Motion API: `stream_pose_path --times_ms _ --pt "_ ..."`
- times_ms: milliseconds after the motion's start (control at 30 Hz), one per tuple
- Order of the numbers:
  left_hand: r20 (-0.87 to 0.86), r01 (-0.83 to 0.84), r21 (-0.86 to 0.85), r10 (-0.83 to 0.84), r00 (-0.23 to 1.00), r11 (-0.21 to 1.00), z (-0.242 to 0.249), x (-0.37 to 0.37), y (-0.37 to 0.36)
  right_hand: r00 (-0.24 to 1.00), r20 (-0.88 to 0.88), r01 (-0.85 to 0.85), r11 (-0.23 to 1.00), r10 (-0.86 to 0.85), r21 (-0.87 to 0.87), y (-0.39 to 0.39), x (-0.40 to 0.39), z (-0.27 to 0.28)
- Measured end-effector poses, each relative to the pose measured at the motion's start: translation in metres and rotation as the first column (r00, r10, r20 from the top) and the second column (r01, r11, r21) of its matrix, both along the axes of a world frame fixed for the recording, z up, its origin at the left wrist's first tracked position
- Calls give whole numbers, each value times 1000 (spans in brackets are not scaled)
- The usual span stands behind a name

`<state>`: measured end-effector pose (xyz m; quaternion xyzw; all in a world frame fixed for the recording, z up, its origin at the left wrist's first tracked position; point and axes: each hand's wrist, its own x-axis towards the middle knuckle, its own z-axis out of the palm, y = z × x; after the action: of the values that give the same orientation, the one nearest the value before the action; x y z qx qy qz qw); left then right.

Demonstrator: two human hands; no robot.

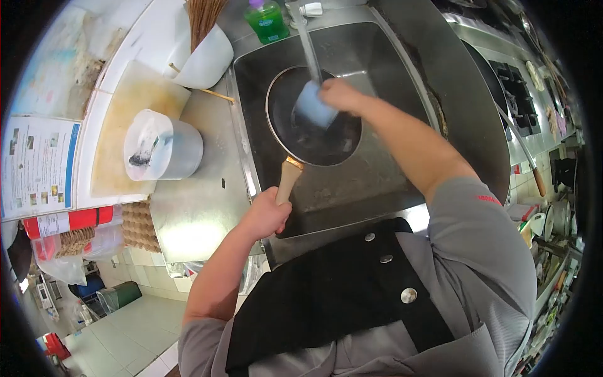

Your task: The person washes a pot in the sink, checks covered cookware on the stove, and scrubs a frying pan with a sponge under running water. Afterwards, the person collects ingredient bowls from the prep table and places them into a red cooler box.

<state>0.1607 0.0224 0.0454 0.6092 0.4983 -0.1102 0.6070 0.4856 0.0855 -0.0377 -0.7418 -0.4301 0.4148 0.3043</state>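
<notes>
A dark frying pan [333, 141] with a pale wooden handle is tilted over the sink [377, 195]. My left hand [267, 213] is wrapped round the end of that handle, near the sink's front left corner. My right hand [341, 96] grips a light blue sponge [315, 107], squarish and smeared by motion, over the inside of the pan. The metal faucet spout [306, 47] reaches down from the back, its end close to the sponge. Part of the pan's inner surface is hidden behind the sponge and my right hand.
Green soap bottle [268, 24] and white tap knob [311, 9] stand behind the sink. On the left are a white tub [166, 146], a cutting board [116, 151] and a white container [206, 61] holding a brush of twigs [202, 22]. A gas stove [515, 94] is at right.
</notes>
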Motion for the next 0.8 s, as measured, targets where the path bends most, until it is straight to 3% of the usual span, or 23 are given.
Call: stream_pose_path --times_ms 100,200,233,367,467,567,600,667,767,800 --pt "74 -38 -56 42 996 998 8 8 -2 917 394 -126 984 67 125 21 26 -11" --pt "123 -45 -36 49 991 998 20 20 1 715 659 -350 936 234 47 -1 14 22" --pt "126 -43 -12 44 991 999 21 22 2 694 673 -349 937 257 2 5 18 26" --pt "96 -11 68 5 995 998 26 36 2 778 626 -85 980 -46 178 33 12 37" --pt "86 -31 54 26 996 998 27 41 3 755 640 -381 889 141 253 21 -21 38" --pt "97 -63 27 60 993 998 21 33 6 651 662 -534 844 372 51 5 -21 57" --pt "104 -70 20 68 992 997 19 31 5 623 707 -490 871 335 19 17 -3 39" --pt "53 -54 37 52 997 998 24 30 -1 692 685 -225 970 228 -95 35 15 45" --pt "24 -6 75 4 1000 997 30 37 -4 815 571 -201 973 101 114 46 -4 50" --pt "21 4 86 -6 1000 996 31 37 -4 768 600 -337 938 224 82 43 -14 51"
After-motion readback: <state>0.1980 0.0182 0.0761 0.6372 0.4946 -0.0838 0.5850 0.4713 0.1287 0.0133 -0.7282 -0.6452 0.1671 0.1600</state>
